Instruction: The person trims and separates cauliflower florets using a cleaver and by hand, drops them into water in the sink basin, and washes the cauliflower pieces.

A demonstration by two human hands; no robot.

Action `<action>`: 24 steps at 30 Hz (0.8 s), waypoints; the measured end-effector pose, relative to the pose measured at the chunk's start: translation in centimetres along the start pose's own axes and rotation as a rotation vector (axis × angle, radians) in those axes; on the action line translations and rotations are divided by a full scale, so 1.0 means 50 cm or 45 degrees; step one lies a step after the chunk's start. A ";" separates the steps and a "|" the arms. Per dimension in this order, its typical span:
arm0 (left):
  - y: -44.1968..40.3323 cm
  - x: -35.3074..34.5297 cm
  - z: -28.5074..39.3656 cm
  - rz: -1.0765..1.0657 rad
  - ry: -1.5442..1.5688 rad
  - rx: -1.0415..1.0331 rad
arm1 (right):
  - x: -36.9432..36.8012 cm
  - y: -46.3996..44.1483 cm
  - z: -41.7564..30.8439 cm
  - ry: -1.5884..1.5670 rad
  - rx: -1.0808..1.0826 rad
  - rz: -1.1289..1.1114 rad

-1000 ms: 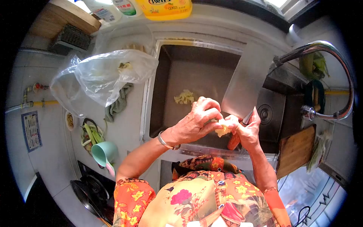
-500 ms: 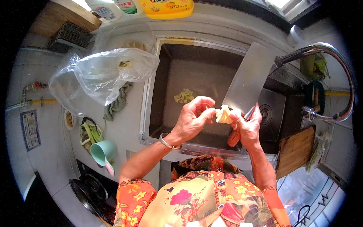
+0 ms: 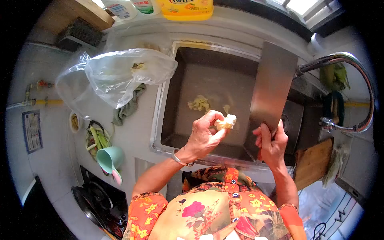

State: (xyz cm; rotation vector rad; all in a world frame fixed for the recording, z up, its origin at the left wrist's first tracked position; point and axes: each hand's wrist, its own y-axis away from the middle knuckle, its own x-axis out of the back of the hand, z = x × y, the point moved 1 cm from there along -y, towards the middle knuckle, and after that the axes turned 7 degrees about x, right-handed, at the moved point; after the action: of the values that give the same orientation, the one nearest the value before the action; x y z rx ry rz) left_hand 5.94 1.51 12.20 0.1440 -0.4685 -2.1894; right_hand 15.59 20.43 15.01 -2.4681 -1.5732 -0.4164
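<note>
Pale, knobbly floret (image 3: 226,122) pinched in left grip (image 3: 206,132); right grip (image 3: 273,145) wrapped firmly round broad, rectangular metal cleaver (image 3: 275,80).

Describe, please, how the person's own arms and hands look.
The left hand and right hand are ungloved. A silvery bangle circles the left wrist; none shows on the right. The orange left sleeve bears yellow flowers; the right sleeve also shows orange.

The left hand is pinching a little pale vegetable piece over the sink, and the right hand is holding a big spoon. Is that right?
Not quite: the right hand is holding a big, flat-bladed cleaver, not a spoon, as the head view shows. The left hand is indeed pinching a little pale vegetable piece over the sink.
</note>
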 end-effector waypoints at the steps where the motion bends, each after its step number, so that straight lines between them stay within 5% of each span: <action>1: -0.003 -0.002 -0.008 0.003 -0.004 -0.002 | 0.006 0.007 -0.013 -0.004 0.003 -0.001; 5: -0.017 -0.010 -0.027 0.312 0.054 -0.388 | 0.011 0.036 -0.061 0.321 0.315 -0.272; 7: -0.015 -0.004 -0.027 0.604 -0.419 -0.669 | 0.008 0.044 -0.070 0.369 0.389 -0.300; 16: -0.005 -0.017 -0.017 0.779 -0.473 -0.893 | -0.001 0.075 -0.077 0.464 0.491 -0.329; 24: 0.004 -0.018 -0.012 0.650 -0.363 -0.859 | -0.001 0.076 -0.068 0.480 0.486 -0.316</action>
State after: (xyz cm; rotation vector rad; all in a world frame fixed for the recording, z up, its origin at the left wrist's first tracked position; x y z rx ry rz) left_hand 6.79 1.92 11.64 -0.5952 0.0995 -1.7498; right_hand 18.58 17.77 18.19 -1.8005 -1.6184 -0.5251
